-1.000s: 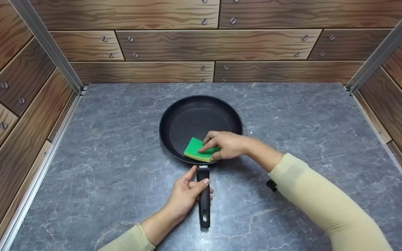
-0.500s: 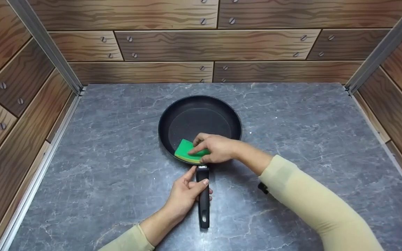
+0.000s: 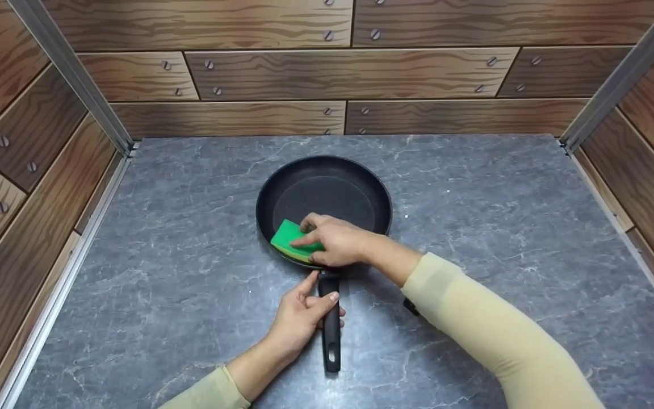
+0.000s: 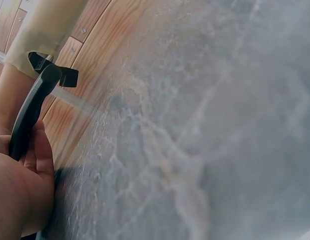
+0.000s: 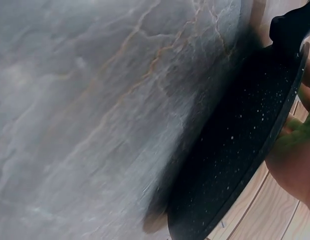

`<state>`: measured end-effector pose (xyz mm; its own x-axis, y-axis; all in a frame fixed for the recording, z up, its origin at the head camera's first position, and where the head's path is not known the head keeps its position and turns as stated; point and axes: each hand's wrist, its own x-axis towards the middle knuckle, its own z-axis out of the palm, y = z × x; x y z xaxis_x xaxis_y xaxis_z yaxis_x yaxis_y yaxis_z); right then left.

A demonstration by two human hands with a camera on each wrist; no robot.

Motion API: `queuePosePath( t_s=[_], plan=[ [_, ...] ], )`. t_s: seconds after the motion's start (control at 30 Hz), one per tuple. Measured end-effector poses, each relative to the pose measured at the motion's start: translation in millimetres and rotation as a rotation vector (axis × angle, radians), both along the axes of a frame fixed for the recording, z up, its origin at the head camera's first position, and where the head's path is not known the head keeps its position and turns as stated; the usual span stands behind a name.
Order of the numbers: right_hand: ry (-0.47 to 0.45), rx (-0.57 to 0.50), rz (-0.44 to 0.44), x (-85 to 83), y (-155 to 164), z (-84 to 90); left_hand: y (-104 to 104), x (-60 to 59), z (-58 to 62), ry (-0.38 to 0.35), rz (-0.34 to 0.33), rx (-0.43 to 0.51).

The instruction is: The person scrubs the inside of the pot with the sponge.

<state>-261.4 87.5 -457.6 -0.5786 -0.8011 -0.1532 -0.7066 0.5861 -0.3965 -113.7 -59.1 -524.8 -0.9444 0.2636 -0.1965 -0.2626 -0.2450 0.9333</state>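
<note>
A black frying pan stands mid-table in the head view, its handle toward me. My left hand grips that handle near the pan, thumb on top and fingertips showing on the far side. Inside the pan, at its near left edge, is a sponge with a green top and a yellow underside. My right hand holds the sponge from the right, fingers on the green face. In the right wrist view the pan's speckled outer side hides most of that hand.
The pan stands on a grey marbled tabletop. Wood-patterned panels wall the back and both sides, with metal rails at the corners. Small white specks lie right of the pan.
My right hand has moved the sponge leftward along the pan's near edge, and slightly away from me at the end. My left hand keeps its grip on the handle.
</note>
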Motion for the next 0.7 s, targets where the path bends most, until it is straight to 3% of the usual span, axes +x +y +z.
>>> queuePosePath(
  t_s=[0.7],
  plan=[
    [0.132, 0.044, -0.079, -18.6, -28.2, -5.9, 2.1, -0.2, -2.0, -0.009, 0.02, 0.044]
  ],
)
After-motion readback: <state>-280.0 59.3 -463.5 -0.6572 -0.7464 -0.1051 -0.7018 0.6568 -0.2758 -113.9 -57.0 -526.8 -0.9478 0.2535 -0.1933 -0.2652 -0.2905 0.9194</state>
